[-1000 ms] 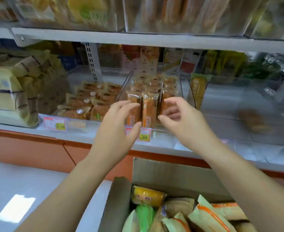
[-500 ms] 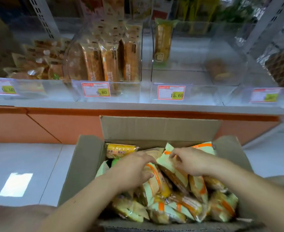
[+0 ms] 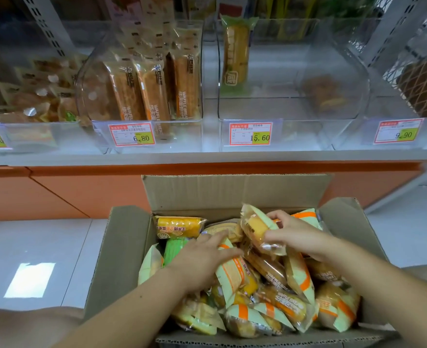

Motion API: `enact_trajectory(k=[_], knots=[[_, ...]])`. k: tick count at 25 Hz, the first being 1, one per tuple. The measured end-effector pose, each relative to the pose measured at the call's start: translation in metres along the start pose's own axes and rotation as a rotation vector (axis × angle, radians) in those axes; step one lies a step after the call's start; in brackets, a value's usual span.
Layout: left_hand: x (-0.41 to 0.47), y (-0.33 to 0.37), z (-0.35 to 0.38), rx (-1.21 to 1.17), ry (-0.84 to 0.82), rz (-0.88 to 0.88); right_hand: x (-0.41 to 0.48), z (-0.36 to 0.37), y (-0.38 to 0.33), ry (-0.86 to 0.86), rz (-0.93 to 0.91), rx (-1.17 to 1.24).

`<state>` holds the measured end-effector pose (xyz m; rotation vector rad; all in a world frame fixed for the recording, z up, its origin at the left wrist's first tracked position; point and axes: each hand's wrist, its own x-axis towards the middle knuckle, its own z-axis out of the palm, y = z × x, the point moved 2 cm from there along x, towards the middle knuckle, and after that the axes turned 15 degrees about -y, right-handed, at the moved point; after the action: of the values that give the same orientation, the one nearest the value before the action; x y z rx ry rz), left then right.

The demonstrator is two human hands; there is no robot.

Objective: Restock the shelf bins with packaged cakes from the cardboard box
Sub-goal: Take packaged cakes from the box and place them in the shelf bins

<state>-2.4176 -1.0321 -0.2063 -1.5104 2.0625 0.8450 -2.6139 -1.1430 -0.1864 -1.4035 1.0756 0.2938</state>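
Note:
An open cardboard box [image 3: 129, 247] on the floor holds several packaged cakes in green, orange and clear wrappers. My right hand [image 3: 291, 233] grips one clear-wrapped cake [image 3: 256, 228] and lifts it above the pile. My left hand [image 3: 202, 258] lies flat with straight fingers on an orange-striped pack [image 3: 232, 272]. On the shelf above, a clear bin [image 3: 199, 71] holds upright waffle bread packs [image 3: 154, 91]. The bin beside it [image 3: 333, 106] holds one tall green-topped cake pack [image 3: 236, 54].
Price tags read 6.80 [image 3: 132, 134], 15.60 [image 3: 250, 133] and 9.90 [image 3: 397, 131] along the shelf front. A left bin [image 3: 31, 136] holds small wrapped cakes. An orange base panel [image 3: 81, 192] runs below the shelf. White floor tiles [image 3: 31, 259] lie left of the box.
Both hands came down from the waffle bread bin into the box. My right hand has since gripped one clear-wrapped cake and raised it; my left hand spread over the packs.

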Motion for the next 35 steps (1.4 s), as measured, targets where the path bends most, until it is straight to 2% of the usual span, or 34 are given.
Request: enact_trajectory(k=[3, 5, 9, 11, 13, 16, 19, 26, 30, 35], knots=[[0.008, -0.006, -0.003, -0.114, -0.013, 0.033, -0.006, -0.006, -0.001, -0.184, -0.128, 0.483], [0.004, -0.016, -0.01, -0.408, 0.012, 0.014, -0.007, -0.007, 0.002, -0.277, -0.171, 0.609], [-0.019, -0.035, -0.025, -1.151, 0.004, -0.001, -0.005, -0.008, 0.0, -0.33, -0.189, 0.713], [-0.028, -0.035, -0.025, -1.416, -0.007, 0.034, -0.004, -0.008, -0.006, -0.302, -0.212, 0.679], [-0.033, -0.034, -0.023, -1.559, 0.004, 0.033, -0.002, -0.004, -0.01, -0.242, -0.238, 0.558], [-0.037, -0.032, -0.021, -1.558, -0.011, 0.03, 0.004, 0.004, -0.014, -0.139, -0.228, 0.385], [-0.04, -0.036, -0.018, -1.386, -0.041, 0.029, 0.004, 0.01, -0.023, -0.111, -0.243, 0.367], [-0.069, -0.064, -0.05, -0.989, 0.181, -0.018, -0.016, 0.012, -0.054, -0.107, -0.321, 0.315], [-0.112, -0.085, -0.068, -1.011, 0.346, -0.032, -0.029, 0.021, -0.078, -0.086, -0.36, 0.255], [-0.17, -0.115, -0.093, -1.188, 0.504, 0.032, -0.035, 0.046, -0.14, -0.122, -0.482, 0.342]])
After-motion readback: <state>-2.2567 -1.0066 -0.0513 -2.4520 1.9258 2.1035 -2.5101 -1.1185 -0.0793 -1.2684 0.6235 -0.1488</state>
